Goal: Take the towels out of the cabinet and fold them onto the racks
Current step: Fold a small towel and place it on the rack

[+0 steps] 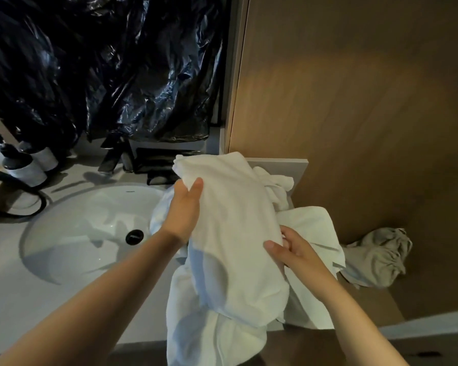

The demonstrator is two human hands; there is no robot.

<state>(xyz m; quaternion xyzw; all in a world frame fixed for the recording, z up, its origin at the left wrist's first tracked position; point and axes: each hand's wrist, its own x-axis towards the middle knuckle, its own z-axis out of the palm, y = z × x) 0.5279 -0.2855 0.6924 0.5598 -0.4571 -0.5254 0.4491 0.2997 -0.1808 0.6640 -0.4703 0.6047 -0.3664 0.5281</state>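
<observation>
A large white towel (230,233) is bunched up over the right end of the counter, beside the sink. My left hand (183,210) grips its upper left part, thumb on top and fingers hidden underneath. My right hand (291,249) holds its lower right edge, thumb pressed on the cloth and fingers curled into a fold. A second white towel (312,231) lies crumpled under and to the right of it. A greyish cloth (378,257) lies bunched on the floor by the wooden panel. No rack is in view.
A white sink (72,233) with a black drain sits left of the towels, with a faucet (111,157) and dark pump bottles (24,165) behind it. Black plastic sheeting (103,62) covers the wall above. A brown wooden panel (354,101) stands on the right.
</observation>
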